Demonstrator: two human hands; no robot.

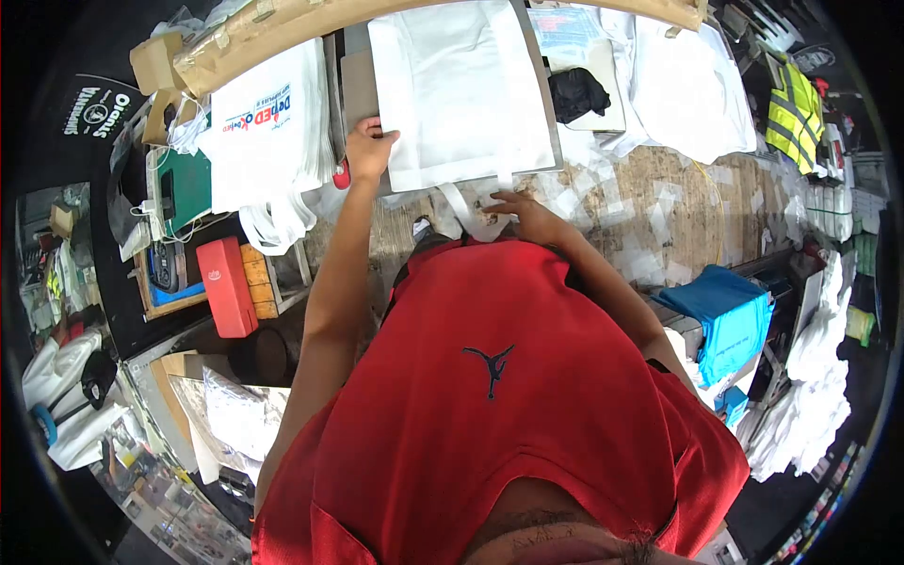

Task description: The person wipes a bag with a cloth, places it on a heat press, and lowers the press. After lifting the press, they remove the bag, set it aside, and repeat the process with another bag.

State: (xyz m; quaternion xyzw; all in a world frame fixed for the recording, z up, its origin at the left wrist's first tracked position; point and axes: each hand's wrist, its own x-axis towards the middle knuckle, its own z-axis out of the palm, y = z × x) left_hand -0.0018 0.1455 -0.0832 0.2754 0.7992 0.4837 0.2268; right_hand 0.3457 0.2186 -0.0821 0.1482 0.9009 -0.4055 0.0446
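Observation:
A white tote bag (461,94) lies flat on a grey board (359,94) at the top middle, its handle strap (457,205) hanging toward my body. At the bag's left edge is my left hand (370,151), thumb and fingers closed on the border of the fabric. My right hand (525,215) is below the bag's lower edge, just right of the strap, with its fingers apart and nothing visible in them. A small red object (341,173) sits beside my left wrist.
Left of the board lies a stack of printed white bags (273,122). A long cardboard tube (311,36) crosses the top. Tape scraps cover the wooden table (697,217). Black cloth (578,94) and white fabric (687,94) lie right; a red box (226,287) stands lower left.

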